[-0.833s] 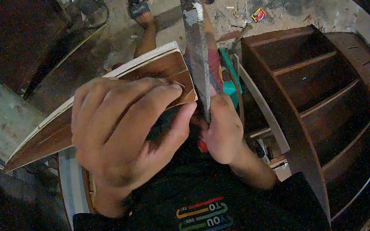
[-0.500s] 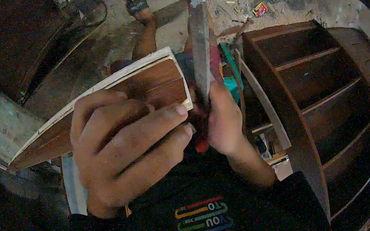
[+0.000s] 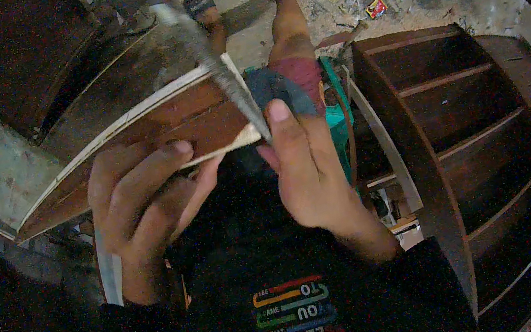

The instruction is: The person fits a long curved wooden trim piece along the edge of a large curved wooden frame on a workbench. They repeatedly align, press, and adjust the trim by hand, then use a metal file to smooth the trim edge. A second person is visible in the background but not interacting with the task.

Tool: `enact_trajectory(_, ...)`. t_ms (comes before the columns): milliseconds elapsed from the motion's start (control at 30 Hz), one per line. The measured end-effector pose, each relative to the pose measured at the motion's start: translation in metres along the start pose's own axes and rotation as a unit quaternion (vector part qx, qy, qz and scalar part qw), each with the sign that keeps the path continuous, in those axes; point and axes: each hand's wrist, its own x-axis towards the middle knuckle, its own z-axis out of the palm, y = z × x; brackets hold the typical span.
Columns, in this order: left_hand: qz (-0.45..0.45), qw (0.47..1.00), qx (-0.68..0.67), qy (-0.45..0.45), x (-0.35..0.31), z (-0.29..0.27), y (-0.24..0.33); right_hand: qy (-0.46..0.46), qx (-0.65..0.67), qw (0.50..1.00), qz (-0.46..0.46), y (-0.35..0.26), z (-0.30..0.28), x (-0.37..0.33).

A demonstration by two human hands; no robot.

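My left hand [image 3: 145,195] is closed on a long brown board [image 3: 162,127] with a pale, raw-looking rim. Its fingers wrap over the lower edge close to the squared end, and the far end tapers away to the left. In my right hand [image 3: 305,173] is a long, flat grey metal tool [image 3: 223,72], perhaps a file, partly smeared by motion. The thumb lies along it, and the grip end is hidden inside the fist. The tool slants up to the left, crossing the board's squared end; whether they touch, I cannot tell.
A dark brown shelf unit [image 3: 475,132] lies at the right. Beside it are a green cloth-like thing [image 3: 340,130] and a pale wooden strip [image 3: 383,140]. Litter and a red-yellow packet [image 3: 376,7] lie on the dusty floor. A large dark panel [image 3: 19,59] stands at the upper left.
The tool has swung from nearly upright beside the board to a leftward slant across its end. My left hand has shifted left, back from the board's end, which now shows more.
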Motion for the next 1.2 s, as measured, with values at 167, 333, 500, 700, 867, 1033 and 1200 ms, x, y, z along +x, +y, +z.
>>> enact_trajectory(167, 0.024, 1.000, 0.012, -0.002, -0.005, 0.009, -0.025, 0.059, -0.100, 0.991, -0.073, 0.017, -0.001, 0.013)
enact_trajectory(333, 0.078, 0.994, -0.055, 0.055, 0.005, -0.007, -0.012, 0.058, -0.005, 0.996, 0.067, -0.010, -0.033, -0.003)
enact_trajectory(500, 0.078, 0.991, -0.104, -0.012, -0.006, -0.033, 0.007, 0.066, 0.074, 0.994, -0.045, -0.031, -0.035, -0.014)
enact_trajectory(700, 0.067, 0.988, -0.108, -0.084, -0.031, -0.045, -0.001, 0.040, 0.013, 0.991, -0.128, -0.031, -0.004, -0.008)
enact_trajectory(867, 0.107, 0.986, -0.090, -0.089, -0.042, -0.054, -0.018, 0.036, 0.020, 0.992, -0.122, -0.019, 0.005, -0.003)
enact_trajectory(1033, 0.076, 0.996, -0.039, -0.011, -0.029, -0.061, -0.005, 0.046, -0.034, 0.986, -0.156, -0.012, 0.003, 0.011)
enact_trajectory(1200, -0.013, 0.999, 0.019, -0.041, 0.019, -0.025, -0.005, 0.060, -0.098, 0.972, -0.204, -0.009, 0.001, 0.036)
